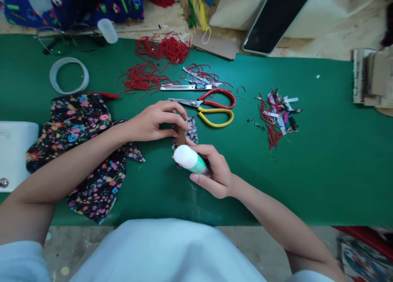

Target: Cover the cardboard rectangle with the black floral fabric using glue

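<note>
Cloth-edged card point(181, 137), one: long axis fore-and-aft; left hand point(155, 120) touches far part, grip unclear; right hand point(217, 170) grasps white-and-green bottle point(193, 161) over near end.

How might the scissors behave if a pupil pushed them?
The scissors would probably slide rather than roll, as they lie flat on the table. Their metal-looking blades suggest they would feel stiff. The handles may swing, being joined at a pivot.

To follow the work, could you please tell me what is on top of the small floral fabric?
A brown strip lies on the fabric, partly under the left hand; areas behind the hand and white-and-green container cannot be seen.
</note>
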The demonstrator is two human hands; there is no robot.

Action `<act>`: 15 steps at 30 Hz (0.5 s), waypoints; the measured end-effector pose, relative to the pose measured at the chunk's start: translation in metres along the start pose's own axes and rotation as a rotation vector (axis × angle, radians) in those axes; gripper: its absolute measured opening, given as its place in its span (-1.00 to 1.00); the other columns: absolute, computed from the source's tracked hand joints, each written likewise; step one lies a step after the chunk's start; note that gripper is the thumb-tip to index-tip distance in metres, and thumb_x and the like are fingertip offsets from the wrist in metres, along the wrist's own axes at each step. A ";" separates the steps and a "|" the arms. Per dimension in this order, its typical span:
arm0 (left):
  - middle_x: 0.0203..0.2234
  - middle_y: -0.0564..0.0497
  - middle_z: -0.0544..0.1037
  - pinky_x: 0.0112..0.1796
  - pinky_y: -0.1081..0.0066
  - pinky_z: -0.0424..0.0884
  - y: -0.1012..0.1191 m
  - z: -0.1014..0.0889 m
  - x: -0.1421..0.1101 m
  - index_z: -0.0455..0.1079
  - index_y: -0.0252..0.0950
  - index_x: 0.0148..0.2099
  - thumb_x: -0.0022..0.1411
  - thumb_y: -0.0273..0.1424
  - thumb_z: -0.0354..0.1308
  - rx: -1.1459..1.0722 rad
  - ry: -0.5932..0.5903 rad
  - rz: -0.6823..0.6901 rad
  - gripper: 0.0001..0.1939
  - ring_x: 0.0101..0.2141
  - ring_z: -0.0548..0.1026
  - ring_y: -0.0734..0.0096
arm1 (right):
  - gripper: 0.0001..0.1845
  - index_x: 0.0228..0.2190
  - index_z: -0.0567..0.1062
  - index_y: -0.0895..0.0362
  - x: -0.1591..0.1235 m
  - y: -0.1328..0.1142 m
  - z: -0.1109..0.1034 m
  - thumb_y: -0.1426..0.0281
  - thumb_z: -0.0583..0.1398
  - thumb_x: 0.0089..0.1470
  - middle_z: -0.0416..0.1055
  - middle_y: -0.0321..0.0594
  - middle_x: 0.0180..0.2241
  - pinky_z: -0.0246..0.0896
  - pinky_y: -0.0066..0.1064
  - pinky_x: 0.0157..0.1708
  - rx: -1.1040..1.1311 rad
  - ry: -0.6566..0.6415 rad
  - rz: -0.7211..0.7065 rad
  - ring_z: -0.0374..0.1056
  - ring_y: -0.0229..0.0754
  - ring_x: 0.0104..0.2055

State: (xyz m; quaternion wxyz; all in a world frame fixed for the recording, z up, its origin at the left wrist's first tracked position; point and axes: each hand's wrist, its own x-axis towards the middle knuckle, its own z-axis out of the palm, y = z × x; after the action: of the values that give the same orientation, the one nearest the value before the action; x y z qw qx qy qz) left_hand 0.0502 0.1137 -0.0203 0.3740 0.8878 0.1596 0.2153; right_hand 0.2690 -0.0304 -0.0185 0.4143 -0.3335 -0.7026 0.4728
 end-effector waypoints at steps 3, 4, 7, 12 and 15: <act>-0.11 -0.07 0.60 -0.14 0.41 0.49 0.000 -0.002 0.000 0.57 -0.16 -0.09 0.35 -0.31 0.19 -0.055 0.026 0.014 -0.84 -0.14 0.57 0.41 | -0.47 0.18 0.22 0.05 0.003 -0.002 0.003 0.30 0.18 0.23 0.42 0.03 0.10 0.28 -0.14 0.20 -0.033 -0.003 -0.042 0.27 0.00 0.31; -0.13 -0.06 0.61 -0.15 0.42 0.50 0.001 -0.004 0.001 0.58 -0.16 -0.12 0.35 -0.28 0.19 -0.061 0.028 0.005 -0.83 -0.16 0.58 0.42 | -0.48 0.18 0.21 0.05 0.004 -0.002 0.005 0.30 0.18 0.24 0.43 0.02 0.08 0.28 -0.14 0.21 -0.039 -0.009 -0.050 0.27 0.00 0.31; -0.19 -0.06 0.65 -0.15 0.43 0.52 0.006 -0.014 0.003 0.61 -0.17 -0.20 0.37 -0.18 0.15 -0.067 -0.012 -0.031 -0.75 -0.21 0.61 0.43 | -0.51 0.17 0.20 0.05 0.006 -0.003 0.010 0.27 0.15 0.26 0.43 0.00 0.06 0.25 -0.12 0.22 -0.040 -0.023 -0.050 0.31 -0.02 0.26; -0.31 -0.07 0.69 -0.16 0.42 0.51 0.015 -0.038 0.002 0.60 -0.16 -0.26 0.43 -0.10 0.01 -0.003 -0.206 -0.028 -0.59 -0.23 0.62 0.39 | -0.53 0.15 0.18 0.08 0.011 -0.001 0.023 0.25 0.13 0.27 0.43 -0.01 0.04 0.24 -0.15 0.23 -0.018 -0.044 -0.077 0.34 -0.06 0.22; -0.27 -0.10 0.69 -0.19 0.38 0.51 0.014 -0.047 -0.002 0.60 -0.15 -0.25 0.45 -0.14 -0.04 0.093 -0.291 0.012 -0.58 -0.23 0.60 0.35 | -0.55 0.14 0.19 0.10 0.014 0.000 0.030 0.27 0.11 0.28 0.46 -0.05 -0.03 0.16 -0.12 0.29 -0.017 -0.095 -0.099 0.35 -0.05 0.21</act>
State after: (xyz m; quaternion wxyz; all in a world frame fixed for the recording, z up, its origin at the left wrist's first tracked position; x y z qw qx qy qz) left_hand 0.0269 0.1309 0.0189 0.3503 0.9270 0.1084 0.0790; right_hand 0.2357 -0.0299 -0.0209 0.4004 -0.2789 -0.7413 0.4608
